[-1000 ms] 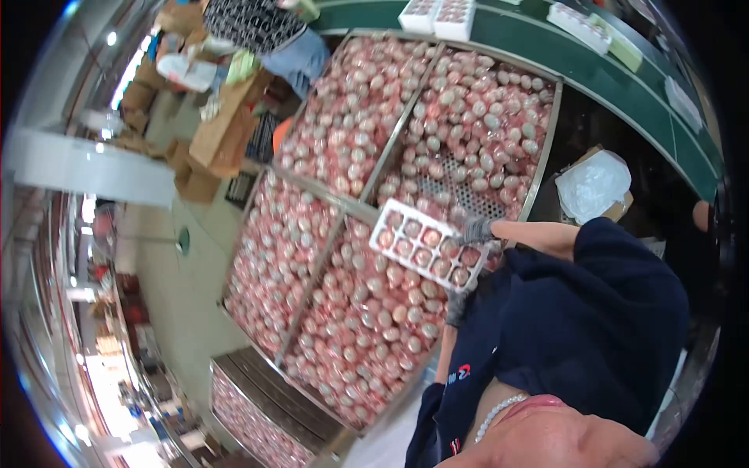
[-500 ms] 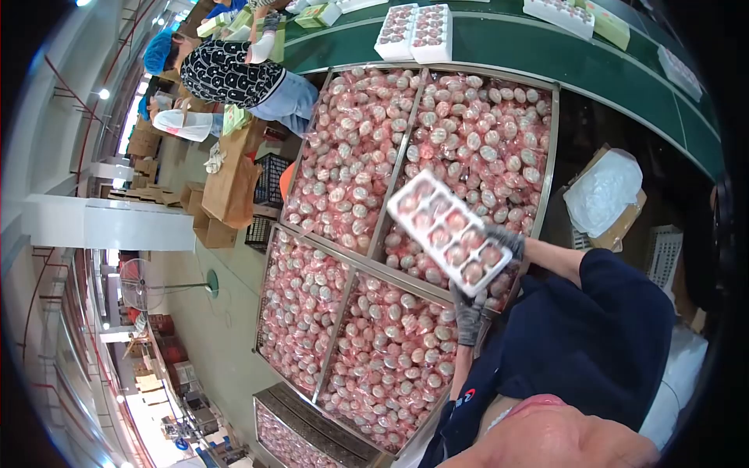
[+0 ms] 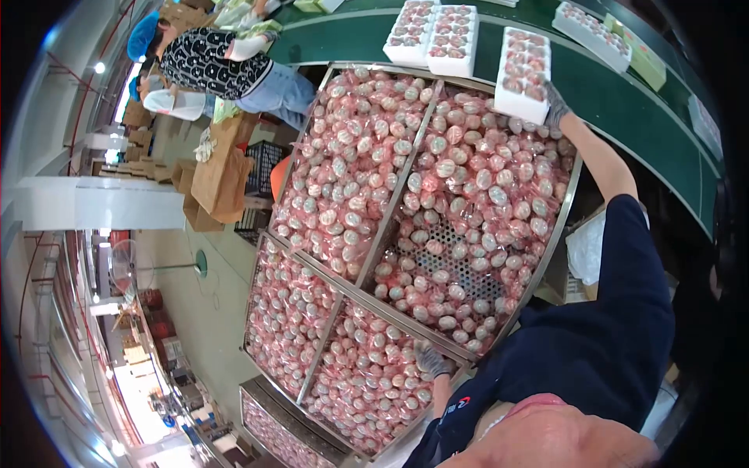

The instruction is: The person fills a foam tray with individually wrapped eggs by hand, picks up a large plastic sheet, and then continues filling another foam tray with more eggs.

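My right hand (image 3: 556, 106), in a grey glove, grips the near right side of a white foam tray (image 3: 521, 101) filled with round wrapped pieces. The tray is at the near edge of the green conveyor (image 3: 488, 66), above the upper right bin. My left hand (image 3: 431, 360), also gloved, holds nothing and is over the lower right bin's edge, near small round pieces in clear and pink wrap (image 3: 374, 359). In the upper right bin, a perforated metal floor (image 3: 452, 253) shows between the pieces.
More filled trays (image 3: 452, 39) and green boxes (image 3: 644, 62) are on the conveyor. Metal dividers (image 3: 399, 183) separate the bins. A co-worker in a blue cap (image 3: 214, 66) stands at the upper left, near a cardboard box (image 3: 218, 171). A white bag (image 3: 585, 249) lies at the right.
The filled tray has moved from above the bins up to the conveyor with my right hand. My left hand has let go of it and moved down and left. The perforated floor has come into view.
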The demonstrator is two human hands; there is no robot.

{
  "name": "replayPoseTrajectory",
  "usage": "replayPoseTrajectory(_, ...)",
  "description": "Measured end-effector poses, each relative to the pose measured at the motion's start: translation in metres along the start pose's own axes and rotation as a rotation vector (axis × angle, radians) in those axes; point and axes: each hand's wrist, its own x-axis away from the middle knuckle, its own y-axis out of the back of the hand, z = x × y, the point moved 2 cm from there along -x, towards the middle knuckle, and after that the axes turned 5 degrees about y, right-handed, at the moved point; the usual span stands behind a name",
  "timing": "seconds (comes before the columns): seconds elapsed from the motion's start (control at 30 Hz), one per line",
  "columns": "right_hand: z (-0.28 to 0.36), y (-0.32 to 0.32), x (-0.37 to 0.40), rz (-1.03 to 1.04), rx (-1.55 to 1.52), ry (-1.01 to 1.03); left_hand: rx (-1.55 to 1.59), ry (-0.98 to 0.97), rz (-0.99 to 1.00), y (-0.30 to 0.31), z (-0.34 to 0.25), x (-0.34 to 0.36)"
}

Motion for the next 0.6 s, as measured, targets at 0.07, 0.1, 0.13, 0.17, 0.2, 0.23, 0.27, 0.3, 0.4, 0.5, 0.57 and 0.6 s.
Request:
replayPoseTrajectory(0.07,0.009,0.023,-0.051,-0.115,0.021,0.015,0.012,0.118,-0.064,0.015,0.031,0.006)
replayPoseTrajectory(0.1,0.011,0.062,-0.107,-0.247,0.188,0.127,0.028,0.176,-0.092,0.021,0.044,0.013)
replayPoseTrajectory(0.13,0.013,0.075,-0.139,-0.398,0.370,0.215,0.043,0.228,-0.119,0.028,0.055,0.020)
replayPoseTrajectory(0.17,0.016,0.091,-0.161,-0.345,0.353,0.196,0.072,0.280,-0.137,0.032,0.067,0.031)
replayPoseTrajectory(0.2,0.019,0.079,-0.167,-0.285,0.335,0.169,0.125,0.323,-0.150,0.034,0.079,0.041)
replayPoseTrajectory(0.23,0.029,0.144,-0.258,-0.113,0.645,0.201,0.205,0.369,-0.155,0.040,0.086,0.052)
replayPoseTrajectory(0.27,0.037,0.132,-0.275,-0.194,0.685,0.175,0.497,0.458,-0.130,0.036,0.079,0.064)
replayPoseTrajectory(0.3,0.043,0.119,-0.289,-0.199,0.749,0.185,0.504,0.408,-0.161,0.030,0.079,0.071)
replayPoseTrajectory(0.4,0.038,0.110,-0.322,-0.132,0.992,0.265,0.305,0.413,-0.239,0.021,0.069,0.086)
replayPoseTrajectory(0.5,0.024,0.105,-0.315,-0.085,1.203,0.410,0.429,0.491,-0.190,0.005,0.003,0.093)
replayPoseTrajectory(0.57,-0.005,0.098,-0.275,-0.080,1.281,0.501,-0.595,0.068,0.051,-0.013,0.057,0.074)
replayPoseTrajectory(0.6,-0.028,0.088,-0.252,-0.063,1.287,0.529,-0.872,-0.094,0.099,-0.026,0.096,0.064)
